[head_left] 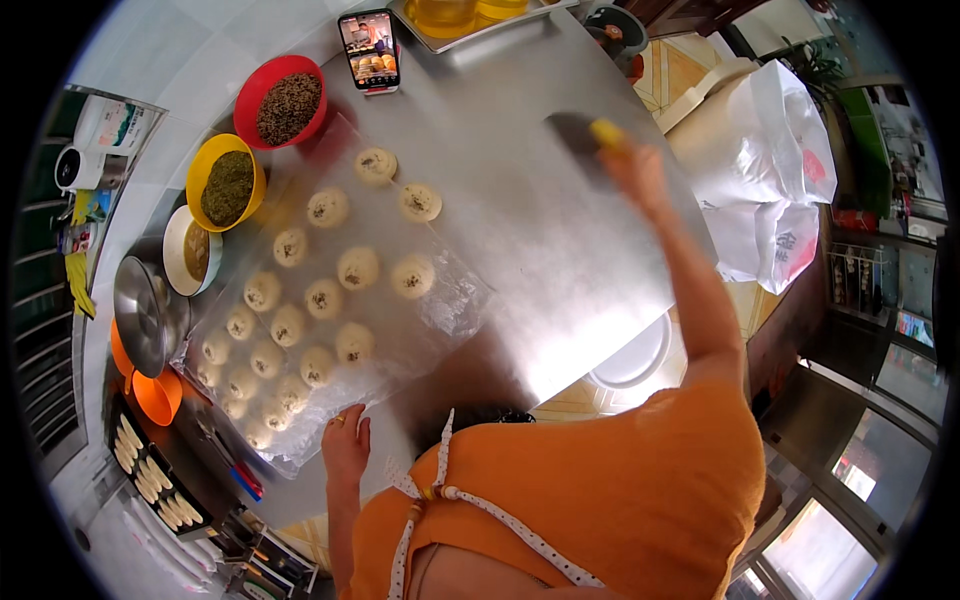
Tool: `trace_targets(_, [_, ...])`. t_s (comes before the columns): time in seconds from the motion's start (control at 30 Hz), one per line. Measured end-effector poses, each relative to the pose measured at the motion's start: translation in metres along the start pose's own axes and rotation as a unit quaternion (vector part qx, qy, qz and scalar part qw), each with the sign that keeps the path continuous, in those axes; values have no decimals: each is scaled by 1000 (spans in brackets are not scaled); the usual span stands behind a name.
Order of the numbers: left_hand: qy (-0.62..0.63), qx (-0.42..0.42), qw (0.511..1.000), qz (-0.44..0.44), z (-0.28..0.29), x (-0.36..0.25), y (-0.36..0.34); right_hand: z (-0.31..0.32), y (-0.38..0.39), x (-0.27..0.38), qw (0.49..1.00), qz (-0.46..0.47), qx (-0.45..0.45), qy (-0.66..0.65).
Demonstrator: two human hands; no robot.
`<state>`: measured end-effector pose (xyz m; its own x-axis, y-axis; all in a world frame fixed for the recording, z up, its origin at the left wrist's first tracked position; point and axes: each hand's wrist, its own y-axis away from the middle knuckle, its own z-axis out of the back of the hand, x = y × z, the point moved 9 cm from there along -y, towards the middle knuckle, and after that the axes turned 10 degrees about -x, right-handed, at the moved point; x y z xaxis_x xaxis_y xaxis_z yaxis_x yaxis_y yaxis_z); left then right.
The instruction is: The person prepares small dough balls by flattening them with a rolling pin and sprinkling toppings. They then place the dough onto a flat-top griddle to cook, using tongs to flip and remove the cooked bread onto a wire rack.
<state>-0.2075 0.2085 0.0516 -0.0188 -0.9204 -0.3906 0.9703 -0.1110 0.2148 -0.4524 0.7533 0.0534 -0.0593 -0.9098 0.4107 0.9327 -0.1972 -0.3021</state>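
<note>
My right hand [630, 160] grips the yellow handle of a bench scraper [572, 132], blurred, over the steel worktop [530, 260] at upper right. My left hand [347, 440], loosely curled and apparently holding nothing, rests by the near edge of a clear plastic sheet [450, 300]. Several rounds of pale dough [358, 268], speckled dark on top, lie in rows with this plastic on the left half of the worktop.
Along the left stand red [283, 105], yellow [225, 185] and cream [190, 250] bowls, steel bowls [140, 310], orange dishes [157, 398] and a dark tray [148, 465]. At the back are a phone [368, 50] and metal tray [450, 40]; white sacks [760, 160] sit at right.
</note>
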Motion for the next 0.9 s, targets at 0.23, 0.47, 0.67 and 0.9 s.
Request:
trace_targets(0.23, [-10,18,999,43,-4,25,23,19,-68,-209,967,-206,65,133])
trace_targets(0.47, [-27,3,999,21,5,20,24,-89,-44,-37,966,-153,208,15])
trace_targets(0.67, [-21,-24,999,-35,14,7,18,-59,87,76,972,-99,155,-145])
trace_targets(0.9, [-46,-6,996,-78,-21,-8,30,121,127,-208,945,-317,-1,79])
